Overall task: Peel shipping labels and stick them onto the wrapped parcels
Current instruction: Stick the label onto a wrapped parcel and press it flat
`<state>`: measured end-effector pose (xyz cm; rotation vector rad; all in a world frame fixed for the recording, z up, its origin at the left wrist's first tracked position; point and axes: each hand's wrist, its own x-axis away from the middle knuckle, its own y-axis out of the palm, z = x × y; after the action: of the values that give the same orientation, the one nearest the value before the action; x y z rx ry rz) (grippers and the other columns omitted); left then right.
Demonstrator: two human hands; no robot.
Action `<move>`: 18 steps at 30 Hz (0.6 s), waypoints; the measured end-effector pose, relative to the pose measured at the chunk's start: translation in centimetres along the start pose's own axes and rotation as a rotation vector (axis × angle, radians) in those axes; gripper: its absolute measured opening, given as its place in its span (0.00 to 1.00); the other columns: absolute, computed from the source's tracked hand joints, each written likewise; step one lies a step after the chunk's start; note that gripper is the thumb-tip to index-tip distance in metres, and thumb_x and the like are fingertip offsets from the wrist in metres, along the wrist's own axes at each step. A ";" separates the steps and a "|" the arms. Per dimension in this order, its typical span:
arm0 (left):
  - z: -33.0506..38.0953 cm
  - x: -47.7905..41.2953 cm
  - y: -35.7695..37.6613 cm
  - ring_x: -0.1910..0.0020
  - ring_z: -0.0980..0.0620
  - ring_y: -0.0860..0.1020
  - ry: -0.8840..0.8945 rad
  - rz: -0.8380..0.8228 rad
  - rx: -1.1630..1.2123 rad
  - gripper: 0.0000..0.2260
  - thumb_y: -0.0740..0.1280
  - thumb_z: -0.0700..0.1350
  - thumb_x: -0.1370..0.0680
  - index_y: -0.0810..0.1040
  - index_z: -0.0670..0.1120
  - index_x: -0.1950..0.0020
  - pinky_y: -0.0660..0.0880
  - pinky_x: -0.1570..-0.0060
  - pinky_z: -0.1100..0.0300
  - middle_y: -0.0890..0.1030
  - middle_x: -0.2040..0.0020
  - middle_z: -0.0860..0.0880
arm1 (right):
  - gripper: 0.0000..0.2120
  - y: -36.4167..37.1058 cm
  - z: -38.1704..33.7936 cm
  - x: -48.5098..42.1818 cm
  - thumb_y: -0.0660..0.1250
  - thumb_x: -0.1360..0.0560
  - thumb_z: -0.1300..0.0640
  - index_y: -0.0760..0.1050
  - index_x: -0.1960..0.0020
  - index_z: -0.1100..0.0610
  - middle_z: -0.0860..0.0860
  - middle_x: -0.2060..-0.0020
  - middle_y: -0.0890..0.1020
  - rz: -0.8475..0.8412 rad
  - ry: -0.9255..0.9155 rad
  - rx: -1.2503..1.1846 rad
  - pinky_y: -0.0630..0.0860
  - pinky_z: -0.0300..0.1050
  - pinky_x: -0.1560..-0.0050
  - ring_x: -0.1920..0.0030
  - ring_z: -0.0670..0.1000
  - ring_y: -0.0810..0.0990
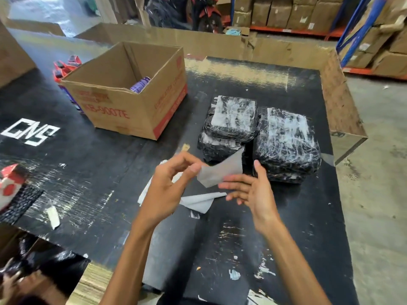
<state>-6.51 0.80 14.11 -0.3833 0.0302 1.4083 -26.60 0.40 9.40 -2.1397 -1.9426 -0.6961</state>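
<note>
The left hand has its grip pinched on the left end of a label held above the tabletop. The right hand is open, its spread fingers touching the label's lower edge. The label's long axis slants up and away toward the wrapped parcels, which sit just beyond it, nearer the right hand. A curled grey sheet, likely backing, lies below.

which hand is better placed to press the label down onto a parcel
Probably the right hand: it is open and beside the parcels, while the left hand pinches the label.
</note>
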 end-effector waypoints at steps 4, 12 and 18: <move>0.9 0.0 0.8 0.42 0.51 0.82 0.181 -0.184 -0.250 0.06 0.71 0.47 0.22 0.84 0.48 0.46 0.76 0.40 0.57 0.85 0.46 0.54 | 0.27 -2.4 -3.9 0.0 0.65 0.24 0.37 0.84 0.44 0.60 0.59 0.47 0.87 0.023 0.026 -0.073 0.77 0.53 0.43 0.47 0.61 0.85; 0.6 -1.3 4.1 0.49 0.59 0.82 -0.029 -0.208 -0.291 0.16 0.76 0.52 0.26 0.81 0.58 0.39 0.74 0.45 0.68 0.85 0.53 0.58 | 0.05 -5.9 -9.3 1.0 0.71 0.22 0.59 0.84 0.48 0.55 0.48 0.53 0.89 0.107 -0.356 0.110 0.80 0.38 0.58 0.55 0.45 0.88; 2.1 -4.8 8.0 0.52 0.51 0.82 -0.098 -0.240 0.079 0.14 0.72 0.38 0.22 0.82 0.54 0.40 0.78 0.48 0.63 0.86 0.52 0.49 | 0.04 -8.8 -12.9 -1.9 0.71 0.22 0.54 0.82 0.48 0.48 0.51 0.46 0.86 0.260 -0.502 0.377 0.84 0.51 0.50 0.50 0.50 0.85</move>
<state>-15.44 -2.27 15.34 -0.2437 -0.0387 1.1835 -38.13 -5.55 18.27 -2.3942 -1.7520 0.2619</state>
